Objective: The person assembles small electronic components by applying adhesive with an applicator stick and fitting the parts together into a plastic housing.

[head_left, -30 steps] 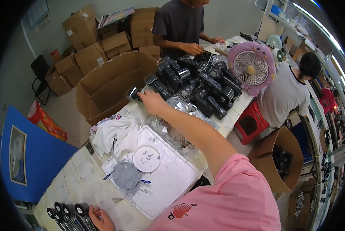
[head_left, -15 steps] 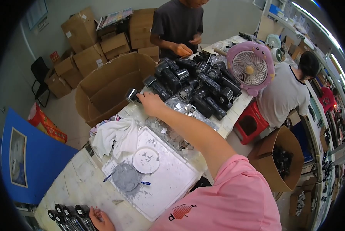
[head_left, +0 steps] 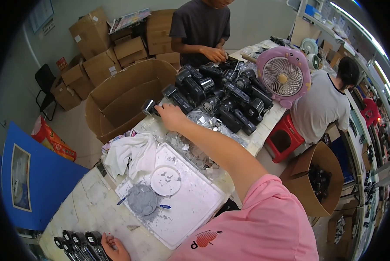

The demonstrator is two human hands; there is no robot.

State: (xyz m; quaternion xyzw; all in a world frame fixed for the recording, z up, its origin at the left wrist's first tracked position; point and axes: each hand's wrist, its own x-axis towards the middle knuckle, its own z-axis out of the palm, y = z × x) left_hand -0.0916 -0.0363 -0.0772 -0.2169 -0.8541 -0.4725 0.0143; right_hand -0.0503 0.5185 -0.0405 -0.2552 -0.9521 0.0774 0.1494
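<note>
Reaching across the table, my right hand (head_left: pixel 171 116) has its fingers closed on a black handheld device with a shiny cylindrical end (head_left: pixel 149 107), at the left edge of a heap of similar black devices (head_left: pixel 192 89). My left hand (head_left: pixel 114 248) rests at the table's near left, fingers loosely curled and thumb apart, with nothing visible in it. It lies beside a row of several black devices with round heads (head_left: pixel 91 238). Between my hands is a white tray (head_left: pixel 199 198) with a grey-smeared round tub (head_left: pixel 143 200) and a white round lid (head_left: pixel 165 180).
A white cloth (head_left: pixel 136 152) and clear plastic bags (head_left: pixel 203 119) lie by the tray. Behind stands a large open carton (head_left: pixel 116 93). A purple fan (head_left: pixel 284 78) is at the right; a co-worker (head_left: pixel 199 32) stands across the table. Another carton (head_left: pixel 306 178) is at my right.
The co-worker's hands across the table have shifted closer together. My own hands and the device under my right hand look practically unmoved.
</note>
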